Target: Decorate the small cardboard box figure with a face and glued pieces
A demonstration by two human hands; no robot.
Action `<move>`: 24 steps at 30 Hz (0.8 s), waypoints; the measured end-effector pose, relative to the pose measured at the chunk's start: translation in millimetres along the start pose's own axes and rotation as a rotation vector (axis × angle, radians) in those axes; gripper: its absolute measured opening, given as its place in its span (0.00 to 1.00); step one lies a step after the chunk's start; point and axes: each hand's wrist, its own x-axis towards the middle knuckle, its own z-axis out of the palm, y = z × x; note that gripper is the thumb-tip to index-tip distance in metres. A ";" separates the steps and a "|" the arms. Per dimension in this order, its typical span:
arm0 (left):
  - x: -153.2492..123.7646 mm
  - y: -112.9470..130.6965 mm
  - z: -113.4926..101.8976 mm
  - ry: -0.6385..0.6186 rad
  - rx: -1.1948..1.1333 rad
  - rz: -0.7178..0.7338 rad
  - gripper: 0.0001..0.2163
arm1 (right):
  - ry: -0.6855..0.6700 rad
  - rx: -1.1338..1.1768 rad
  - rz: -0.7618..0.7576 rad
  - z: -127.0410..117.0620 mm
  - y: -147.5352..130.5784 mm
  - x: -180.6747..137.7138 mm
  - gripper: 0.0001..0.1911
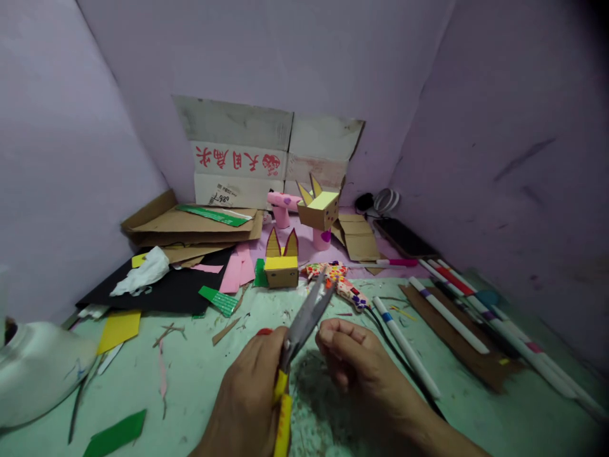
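My left hand point(250, 387) is closed around a pair of scissors point(307, 314) with yellow and red handles. The blades point away and slightly right, close together. Beside them, my right hand point(354, 358) has its fingers curled in a pinch; whatever lies between the fingertips is too small or hidden to make out. Just beyond the blades lies a flower-patterned glue gun point(353, 294) with a black cord. A small cardboard box point(281, 278) with a yellow top and two pointed ears stands behind, left of the glue gun.
A second eared box point(316, 219) rests on a pink tube point(321, 240). Several markers point(450, 317) and a phone point(404, 236) are at right. Folded cardboard point(190, 225), black sheet point(166, 298) and crumpled tissue point(143, 270) lie left. A white container point(42, 374) stands near left.
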 end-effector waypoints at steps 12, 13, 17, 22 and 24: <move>-7.3 -28.3 17.7 -0.231 0.297 0.008 0.25 | 0.006 0.187 -0.071 -2.7 15.0 3.1 0.19; -7.0 -28.3 16.7 -0.240 0.309 0.006 0.25 | 0.008 0.179 -0.075 -3.2 15.4 3.7 0.20; -7.7 -29.6 14.3 -0.261 0.342 0.032 0.26 | -0.003 0.188 -0.082 -2.4 13.3 3.2 0.20; -9.2 -33.6 13.8 -0.242 0.356 0.073 0.27 | 0.041 0.213 -0.096 3.0 8.1 -0.7 0.22; -9.1 -35.8 14.1 -0.251 0.352 0.086 0.28 | 0.053 0.187 -0.107 3.9 7.8 -1.1 0.23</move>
